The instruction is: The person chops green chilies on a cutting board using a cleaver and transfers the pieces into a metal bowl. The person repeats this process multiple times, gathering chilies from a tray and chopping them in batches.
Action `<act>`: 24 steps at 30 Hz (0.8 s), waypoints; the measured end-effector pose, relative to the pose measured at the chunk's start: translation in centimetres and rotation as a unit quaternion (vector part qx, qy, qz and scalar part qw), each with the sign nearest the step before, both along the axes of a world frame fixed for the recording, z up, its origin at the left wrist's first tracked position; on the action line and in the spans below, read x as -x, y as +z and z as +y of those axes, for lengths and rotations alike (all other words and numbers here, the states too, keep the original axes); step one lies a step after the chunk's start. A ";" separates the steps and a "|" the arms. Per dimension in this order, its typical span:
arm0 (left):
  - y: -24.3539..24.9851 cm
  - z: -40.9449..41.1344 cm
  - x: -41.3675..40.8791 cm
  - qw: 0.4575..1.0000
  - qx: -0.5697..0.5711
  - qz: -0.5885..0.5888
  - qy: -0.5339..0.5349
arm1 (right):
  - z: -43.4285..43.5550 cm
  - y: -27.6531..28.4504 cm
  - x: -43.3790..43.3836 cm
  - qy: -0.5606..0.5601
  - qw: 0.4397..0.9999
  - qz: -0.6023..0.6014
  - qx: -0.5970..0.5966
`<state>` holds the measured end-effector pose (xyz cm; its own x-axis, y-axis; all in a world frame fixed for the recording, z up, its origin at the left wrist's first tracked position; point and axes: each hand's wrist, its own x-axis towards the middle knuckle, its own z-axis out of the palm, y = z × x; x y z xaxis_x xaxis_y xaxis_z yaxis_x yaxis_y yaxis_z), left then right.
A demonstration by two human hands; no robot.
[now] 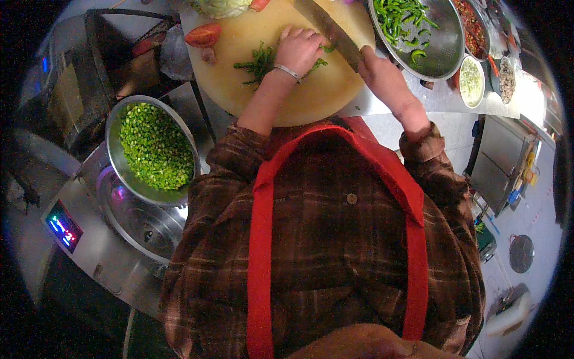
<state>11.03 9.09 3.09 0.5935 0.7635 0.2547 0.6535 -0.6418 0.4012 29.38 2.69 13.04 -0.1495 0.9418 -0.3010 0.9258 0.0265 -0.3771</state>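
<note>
On a round yellowish cutting board [224, 89], my left hand [298, 51] rests with curled fingers against green vegetable pieces, which show on both sides of it. My right hand [381, 76] grips the handle of a broad-bladed kitchen knife [334, 36]; the blade slants up and left, close to the left fingertips. Leafy-looking dark green pieces [261, 60] lie left of my left wrist. A cut tomato piece [203, 35] and a small brownish piece [208, 55] sit near the board's left side. Part of a pale green cabbage [222, 6] shows at the top.
A metal bowl [455, 49] with sliced green peppers stands right of the board, beside bowls of red chopped food [471, 27], pale green bits [471, 80] and mixed bits [506, 80]. At left, a metal bowl of chopped greens [154, 148] sits over a round metal basin [143, 233].
</note>
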 end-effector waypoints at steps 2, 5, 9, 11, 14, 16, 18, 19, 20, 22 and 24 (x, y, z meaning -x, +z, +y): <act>0.0 0.1 -0.1 1.000 0.005 -0.003 0.001 | -1.2 -2.1 0.1 -0.024 1.000 0.001 -0.012; 0.0 0.3 -0.2 1.000 0.021 -0.004 0.001 | -1.0 -1.9 0.1 -0.019 1.000 0.012 -0.021; -0.1 0.2 0.0 1.000 0.029 -0.008 0.004 | 0.5 0.1 0.4 0.026 0.999 -0.014 -0.020; -0.1 0.1 0.0 0.999 0.034 0.000 0.000 | 0.1 0.3 0.8 -0.001 1.000 -0.012 0.004; 0.0 0.2 -0.1 0.999 0.039 0.010 0.000 | -1.8 -2.5 1.0 -0.043 0.999 -0.004 -0.006; 0.0 0.2 -0.1 0.999 0.045 0.009 0.002 | -1.3 -2.3 0.9 -0.024 1.000 -0.009 -0.017; 0.1 0.2 -0.2 0.999 0.051 0.005 0.004 | -0.4 -1.6 0.8 -0.004 0.999 -0.031 -0.008; 0.2 0.2 -0.2 0.999 0.049 0.004 0.005 | -0.1 -0.9 0.9 -0.004 1.000 -0.023 -0.005; 0.3 0.2 -0.1 0.999 0.047 0.003 0.007 | 0.1 -0.2 1.1 -0.003 1.000 -0.016 -0.002; 0.2 0.2 -0.2 0.999 0.048 -0.003 0.004 | -0.3 0.0 1.3 -0.022 1.000 -0.006 0.008; 0.0 0.2 -0.2 0.998 0.054 -0.012 0.001 | -1.4 -1.2 1.6 -0.055 0.998 -0.001 0.021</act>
<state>11.24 9.32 3.05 0.5874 0.7879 0.1851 0.6440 -0.5935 0.4828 27.75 1.32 11.84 -0.0453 0.9392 -0.3403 0.9231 -0.0909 -0.3737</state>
